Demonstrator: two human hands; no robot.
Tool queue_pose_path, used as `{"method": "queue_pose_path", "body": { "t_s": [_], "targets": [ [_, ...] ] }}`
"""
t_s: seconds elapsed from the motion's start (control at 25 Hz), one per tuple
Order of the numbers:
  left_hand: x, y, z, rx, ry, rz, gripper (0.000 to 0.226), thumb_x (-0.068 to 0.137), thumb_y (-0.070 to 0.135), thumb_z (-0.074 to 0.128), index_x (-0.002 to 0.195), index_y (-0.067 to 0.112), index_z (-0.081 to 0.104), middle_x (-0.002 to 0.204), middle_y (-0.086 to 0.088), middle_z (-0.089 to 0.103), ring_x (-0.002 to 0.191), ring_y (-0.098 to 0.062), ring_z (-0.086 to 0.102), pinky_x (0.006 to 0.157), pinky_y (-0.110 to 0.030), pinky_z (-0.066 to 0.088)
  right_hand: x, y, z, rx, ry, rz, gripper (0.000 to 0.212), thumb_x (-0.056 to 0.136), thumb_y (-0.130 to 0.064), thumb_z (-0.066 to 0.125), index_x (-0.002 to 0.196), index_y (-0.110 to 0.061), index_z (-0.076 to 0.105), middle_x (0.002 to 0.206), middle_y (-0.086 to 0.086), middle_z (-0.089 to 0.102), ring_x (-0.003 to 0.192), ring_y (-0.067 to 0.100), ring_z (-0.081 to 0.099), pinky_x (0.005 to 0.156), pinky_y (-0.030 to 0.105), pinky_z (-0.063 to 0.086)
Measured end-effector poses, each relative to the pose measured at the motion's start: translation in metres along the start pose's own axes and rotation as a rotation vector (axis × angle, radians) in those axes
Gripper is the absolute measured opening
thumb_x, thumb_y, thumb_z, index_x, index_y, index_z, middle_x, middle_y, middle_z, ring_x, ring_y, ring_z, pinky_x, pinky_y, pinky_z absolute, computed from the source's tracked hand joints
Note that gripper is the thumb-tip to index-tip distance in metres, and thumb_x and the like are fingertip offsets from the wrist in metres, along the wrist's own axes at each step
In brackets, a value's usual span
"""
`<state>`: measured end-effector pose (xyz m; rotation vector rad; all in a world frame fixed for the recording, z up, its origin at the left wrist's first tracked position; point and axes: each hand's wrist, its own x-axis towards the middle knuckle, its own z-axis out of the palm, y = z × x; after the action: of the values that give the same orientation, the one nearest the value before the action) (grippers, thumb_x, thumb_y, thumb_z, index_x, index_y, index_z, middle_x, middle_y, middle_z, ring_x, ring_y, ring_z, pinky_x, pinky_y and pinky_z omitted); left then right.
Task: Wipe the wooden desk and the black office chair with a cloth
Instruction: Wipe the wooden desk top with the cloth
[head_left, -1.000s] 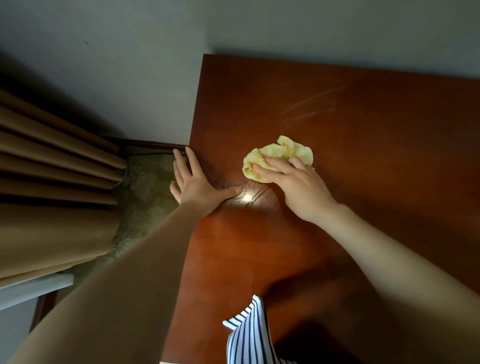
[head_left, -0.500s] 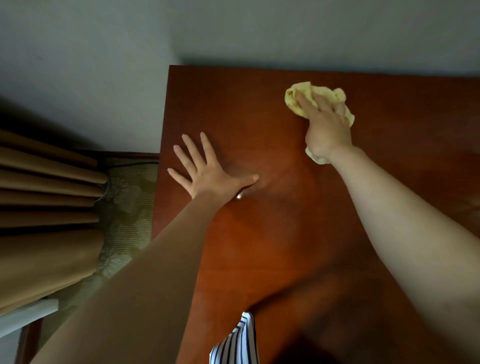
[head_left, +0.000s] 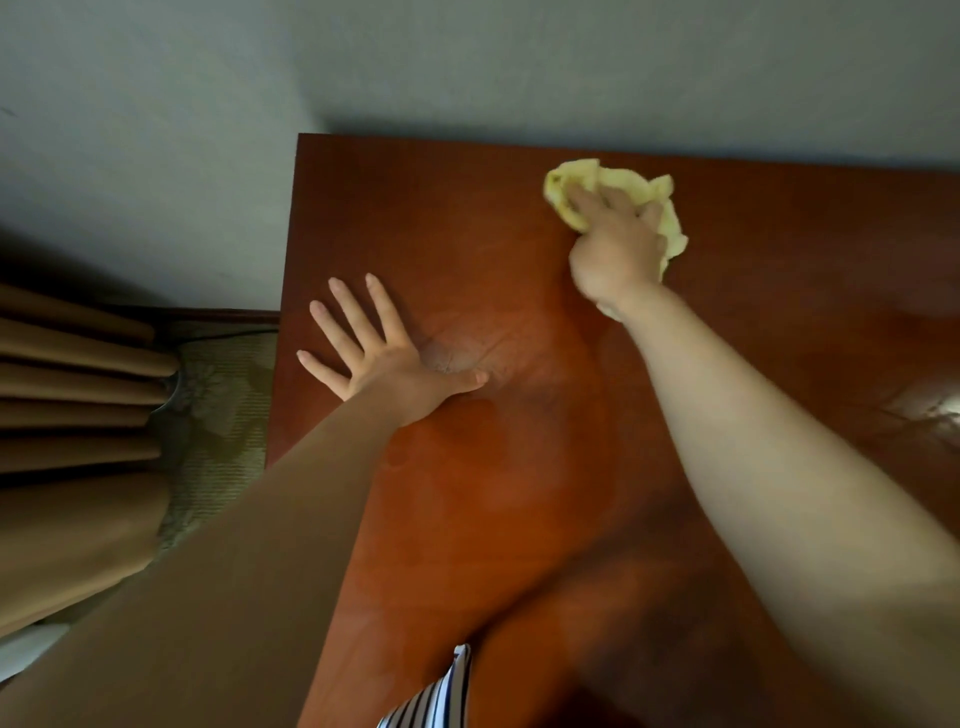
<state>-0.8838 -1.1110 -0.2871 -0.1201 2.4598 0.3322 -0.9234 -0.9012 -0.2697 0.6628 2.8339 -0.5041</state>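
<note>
Right hand (head_left: 615, 249) is on the crumpled yellow cloth (head_left: 660, 208), fingers bent over it and pressing it onto the wooden desk (head_left: 519, 493) near the far edge by the grey wall (head_left: 156, 130). Left hand (head_left: 382, 358) lies flat on the desk near its left edge, fingers spread, holding nothing. Brown curtain (head_left: 67, 426) hangs left of the desk; the chair isn't visible from this angle.

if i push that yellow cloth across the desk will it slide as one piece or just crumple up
Probably floppy: the yellow cloth lies bunched in soft folds under the right hand, so it would likely crumple unless pressed flat. It looks thin and light, so it should glide easily on the glossy wooden desk. Nothing suggests rolling or tipping.
</note>
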Motion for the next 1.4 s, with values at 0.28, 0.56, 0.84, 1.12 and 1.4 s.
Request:
{"method": "queue_pose_path", "body": {
  "t_s": [0.28, 0.56, 0.84, 1.12, 1.4],
  "targets": [
    [0.0, 0.004, 0.0, 0.014, 0.013, -0.046, 0.144, 0.054, 0.079, 0.066, 0.137, 0.027, -0.04, 0.145, -0.006, -0.045, 0.134, -0.03, -0.04, 0.106, -0.063, -0.014, -0.078, -0.057, 0.042, -0.101, -0.08, -0.493, 0.062, 0.09, -0.015, 0.05, 0.144, -0.039, 0.03, 0.152, -0.007, 0.028, 0.129, 0.028, 0.026, 0.099, 0.043, 0.029],
    [-0.004, 0.003, -0.003, -0.002, -0.019, -0.009, 0.15, 0.043, 0.089, 0.059, 0.135, 0.028, -0.042, 0.144, -0.005, -0.047, 0.133, -0.03, -0.041, 0.106, -0.062, -0.015, -0.052, -0.032, 0.027, -0.126, -0.017, -0.479, 0.069, 0.089, 0.0, 0.039, 0.144, -0.04, 0.031, 0.153, -0.005, 0.027, 0.128, 0.03, 0.029, 0.099, 0.041, 0.035],
    [-0.006, 0.005, -0.006, 0.015, -0.041, -0.013, 0.147, 0.049, 0.087, 0.06, 0.133, 0.025, -0.045, 0.142, -0.007, -0.048, 0.132, -0.031, -0.041, 0.106, -0.062, -0.015, 0.023, 0.032, -0.014, -0.173, 0.004, -0.068, 0.07, 0.088, 0.0, 0.035, 0.145, -0.042, 0.027, 0.156, -0.004, 0.021, 0.139, 0.039, 0.011, 0.111, 0.042, 0.022],
    [-0.006, 0.006, -0.007, 0.005, -0.067, -0.003, 0.147, 0.052, 0.085, 0.061, 0.131, 0.024, -0.046, 0.14, -0.008, -0.051, 0.129, -0.032, -0.044, 0.104, -0.062, -0.017, 0.049, 0.021, -0.02, -0.078, 0.011, 0.067, 0.066, 0.087, 0.001, 0.042, 0.143, -0.035, 0.035, 0.147, 0.004, 0.036, 0.138, 0.046, 0.008, 0.108, 0.043, 0.024],
    [-0.006, 0.005, -0.006, 0.023, -0.051, -0.012, 0.145, 0.054, 0.085, 0.061, 0.134, 0.023, -0.044, 0.141, -0.009, -0.049, 0.131, -0.033, -0.043, 0.105, -0.063, -0.015, 0.027, -0.054, 0.01, -0.173, -0.09, -0.314, 0.063, 0.089, -0.006, 0.04, 0.142, -0.04, 0.035, 0.148, 0.0, 0.035, 0.134, 0.04, 0.022, 0.105, 0.046, 0.029]
  ]
}}
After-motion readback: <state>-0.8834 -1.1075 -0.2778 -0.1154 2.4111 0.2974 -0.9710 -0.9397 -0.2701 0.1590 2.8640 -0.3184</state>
